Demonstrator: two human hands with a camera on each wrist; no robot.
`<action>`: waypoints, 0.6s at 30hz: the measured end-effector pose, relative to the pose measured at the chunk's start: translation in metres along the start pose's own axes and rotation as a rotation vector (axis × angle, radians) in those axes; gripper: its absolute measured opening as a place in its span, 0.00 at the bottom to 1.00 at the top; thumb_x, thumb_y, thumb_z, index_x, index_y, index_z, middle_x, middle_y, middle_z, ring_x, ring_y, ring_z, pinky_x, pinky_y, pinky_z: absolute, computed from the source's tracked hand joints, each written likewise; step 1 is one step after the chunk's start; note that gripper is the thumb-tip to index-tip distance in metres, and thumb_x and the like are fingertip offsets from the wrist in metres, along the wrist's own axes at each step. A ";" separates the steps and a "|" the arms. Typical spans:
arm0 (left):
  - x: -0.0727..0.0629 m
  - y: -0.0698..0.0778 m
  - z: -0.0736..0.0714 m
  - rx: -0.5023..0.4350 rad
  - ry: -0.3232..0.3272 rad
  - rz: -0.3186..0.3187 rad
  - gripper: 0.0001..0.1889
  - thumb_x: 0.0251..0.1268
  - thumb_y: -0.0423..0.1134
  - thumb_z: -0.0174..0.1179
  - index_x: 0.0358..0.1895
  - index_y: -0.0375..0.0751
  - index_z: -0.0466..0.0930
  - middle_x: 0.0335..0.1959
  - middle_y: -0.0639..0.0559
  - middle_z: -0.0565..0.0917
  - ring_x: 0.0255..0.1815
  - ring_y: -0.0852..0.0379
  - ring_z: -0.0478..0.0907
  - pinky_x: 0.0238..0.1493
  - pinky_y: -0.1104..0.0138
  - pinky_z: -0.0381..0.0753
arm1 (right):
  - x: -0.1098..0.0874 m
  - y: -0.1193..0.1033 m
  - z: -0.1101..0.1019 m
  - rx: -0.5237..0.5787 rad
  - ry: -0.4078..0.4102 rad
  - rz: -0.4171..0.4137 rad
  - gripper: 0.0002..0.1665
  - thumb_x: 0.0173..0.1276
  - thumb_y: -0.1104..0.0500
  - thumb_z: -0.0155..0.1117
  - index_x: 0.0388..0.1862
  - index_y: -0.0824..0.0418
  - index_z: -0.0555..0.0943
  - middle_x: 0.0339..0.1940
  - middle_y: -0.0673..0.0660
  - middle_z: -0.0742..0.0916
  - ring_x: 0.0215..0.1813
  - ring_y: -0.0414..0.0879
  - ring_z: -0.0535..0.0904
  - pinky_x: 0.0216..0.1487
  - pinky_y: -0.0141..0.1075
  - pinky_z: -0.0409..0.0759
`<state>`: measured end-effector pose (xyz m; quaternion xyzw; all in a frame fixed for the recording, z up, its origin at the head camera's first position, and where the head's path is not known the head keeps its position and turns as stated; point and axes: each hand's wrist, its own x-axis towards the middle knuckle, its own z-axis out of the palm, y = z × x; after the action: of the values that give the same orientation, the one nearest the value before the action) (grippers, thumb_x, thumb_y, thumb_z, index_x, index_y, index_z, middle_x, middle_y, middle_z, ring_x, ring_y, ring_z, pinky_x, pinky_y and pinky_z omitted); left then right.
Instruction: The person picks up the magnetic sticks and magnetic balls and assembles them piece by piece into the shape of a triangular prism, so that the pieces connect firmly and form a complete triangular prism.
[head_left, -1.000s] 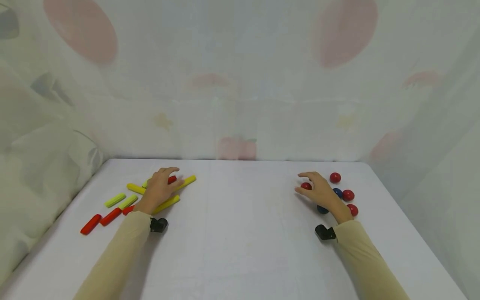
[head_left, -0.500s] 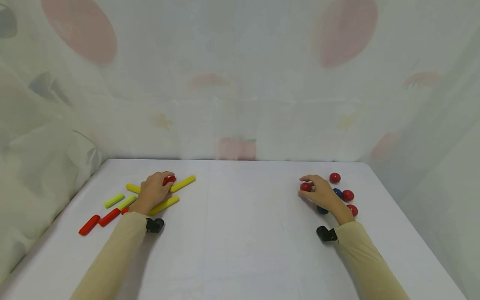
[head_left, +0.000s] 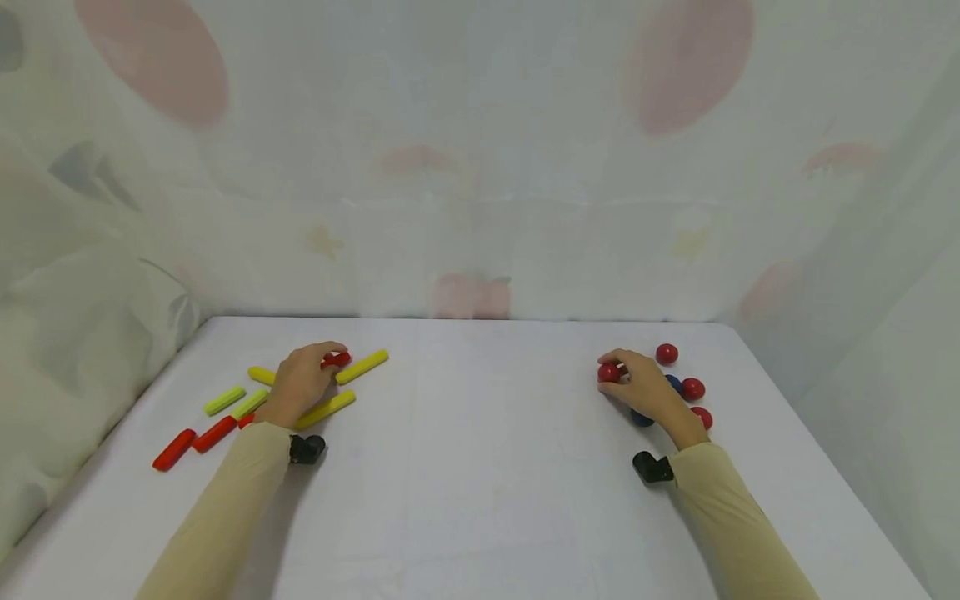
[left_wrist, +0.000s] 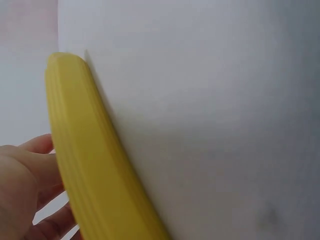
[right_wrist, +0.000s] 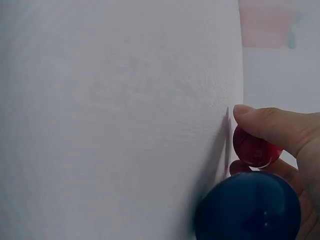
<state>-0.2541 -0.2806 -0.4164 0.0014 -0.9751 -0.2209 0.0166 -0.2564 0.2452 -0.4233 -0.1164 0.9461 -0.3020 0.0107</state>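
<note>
At the left of the table, my left hand (head_left: 302, 379) pinches a short red stick (head_left: 337, 359) that looks like modelling clay. Close by lie two yellow sticks, one (head_left: 362, 367) just right of the fingers and another (head_left: 326, 409) beside the wrist. The left wrist view is largely filled by a ridged yellow stick (left_wrist: 95, 155), which partly covers that hand. My right hand (head_left: 647, 385) holds a shiny red ball (head_left: 608, 372) between thumb and fingers. A dark blue ball (right_wrist: 250, 207) sits under this hand, nearest the wrist camera.
More sticks lie to the left: a red one (head_left: 174, 450), another red one (head_left: 214, 434), and a lime-yellow one (head_left: 224, 401). Several other balls rest at the right, including a red ball (head_left: 667, 354) near the back edge. White cloth covers the table (head_left: 480, 467); a patterned curtain hangs behind.
My left hand has come down slightly leftward and its fingers have closed on the red stick. My right thumb and fingers have closed round the red ball.
</note>
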 end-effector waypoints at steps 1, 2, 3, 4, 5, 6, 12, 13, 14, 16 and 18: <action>0.000 0.001 -0.001 0.001 0.001 0.001 0.21 0.72 0.31 0.56 0.66 0.40 0.72 0.60 0.32 0.77 0.51 0.38 0.74 0.60 0.42 0.75 | 0.000 -0.001 0.000 -0.001 0.002 -0.001 0.26 0.67 0.58 0.69 0.63 0.61 0.76 0.57 0.65 0.82 0.57 0.59 0.78 0.58 0.54 0.79; 0.000 0.002 -0.001 -0.001 0.002 0.003 0.21 0.72 0.31 0.56 0.66 0.39 0.72 0.60 0.32 0.77 0.52 0.38 0.73 0.60 0.42 0.75 | 0.000 -0.001 0.000 0.000 0.003 0.000 0.26 0.67 0.58 0.69 0.62 0.61 0.76 0.57 0.65 0.82 0.57 0.59 0.78 0.58 0.54 0.79; 0.000 0.003 -0.002 -0.003 0.003 0.002 0.21 0.72 0.32 0.56 0.67 0.39 0.72 0.61 0.32 0.77 0.53 0.37 0.73 0.61 0.42 0.74 | -0.001 -0.002 0.000 0.002 0.006 0.001 0.26 0.67 0.58 0.69 0.62 0.61 0.76 0.57 0.65 0.83 0.57 0.59 0.78 0.58 0.54 0.80; 0.000 0.004 -0.003 -0.004 0.005 0.005 0.21 0.72 0.32 0.56 0.67 0.38 0.72 0.61 0.32 0.76 0.54 0.37 0.73 0.62 0.41 0.73 | -0.001 -0.002 -0.001 0.004 0.007 0.000 0.26 0.67 0.57 0.69 0.62 0.61 0.76 0.57 0.65 0.83 0.57 0.59 0.78 0.58 0.54 0.80; -0.001 0.005 -0.004 -0.005 0.008 0.007 0.22 0.72 0.32 0.57 0.67 0.37 0.72 0.62 0.32 0.76 0.55 0.36 0.73 0.63 0.41 0.72 | -0.002 -0.003 -0.001 0.003 0.007 -0.001 0.26 0.67 0.57 0.68 0.63 0.61 0.76 0.57 0.65 0.83 0.57 0.59 0.78 0.58 0.54 0.80; -0.001 0.006 -0.004 -0.007 0.010 0.011 0.22 0.72 0.32 0.57 0.67 0.37 0.72 0.62 0.32 0.76 0.56 0.36 0.73 0.64 0.41 0.72 | -0.003 -0.004 -0.001 0.004 0.007 -0.001 0.26 0.67 0.58 0.68 0.63 0.61 0.76 0.57 0.64 0.83 0.57 0.59 0.79 0.57 0.54 0.80; -0.002 0.011 -0.007 -0.027 0.022 0.041 0.23 0.72 0.33 0.58 0.67 0.36 0.71 0.63 0.33 0.76 0.59 0.37 0.72 0.65 0.41 0.71 | -0.006 -0.008 -0.003 0.005 0.008 -0.015 0.27 0.67 0.58 0.69 0.63 0.61 0.76 0.57 0.64 0.83 0.56 0.58 0.80 0.55 0.52 0.81; -0.003 0.012 -0.007 -0.031 0.022 0.044 0.23 0.71 0.33 0.58 0.67 0.36 0.71 0.63 0.34 0.76 0.59 0.37 0.72 0.66 0.41 0.70 | -0.006 -0.009 -0.003 0.008 0.009 -0.018 0.27 0.66 0.58 0.69 0.63 0.61 0.76 0.57 0.64 0.83 0.56 0.58 0.80 0.55 0.52 0.82; -0.003 0.014 -0.007 -0.032 0.020 0.047 0.23 0.71 0.33 0.58 0.68 0.36 0.71 0.63 0.34 0.76 0.60 0.37 0.71 0.66 0.41 0.70 | -0.007 -0.010 -0.003 0.011 0.010 -0.022 0.27 0.66 0.58 0.69 0.63 0.61 0.76 0.57 0.64 0.83 0.56 0.58 0.80 0.55 0.52 0.82; -0.004 0.016 -0.007 -0.034 0.016 0.050 0.23 0.71 0.33 0.58 0.68 0.36 0.71 0.64 0.34 0.76 0.60 0.37 0.71 0.66 0.42 0.70 | -0.008 -0.013 -0.003 0.012 0.012 -0.031 0.27 0.66 0.57 0.69 0.63 0.61 0.76 0.57 0.63 0.83 0.55 0.58 0.80 0.55 0.51 0.82; -0.004 0.019 -0.006 -0.035 0.010 0.054 0.23 0.72 0.33 0.58 0.68 0.37 0.71 0.64 0.34 0.75 0.60 0.38 0.71 0.67 0.42 0.69 | -0.009 -0.015 -0.002 0.012 0.010 -0.038 0.28 0.66 0.57 0.69 0.63 0.61 0.76 0.57 0.63 0.83 0.55 0.57 0.80 0.55 0.51 0.82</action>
<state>-0.2495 -0.2664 -0.4029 -0.0240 -0.9708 -0.2372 0.0274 -0.2446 0.2363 -0.4129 -0.1326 0.9419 -0.3085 0.0011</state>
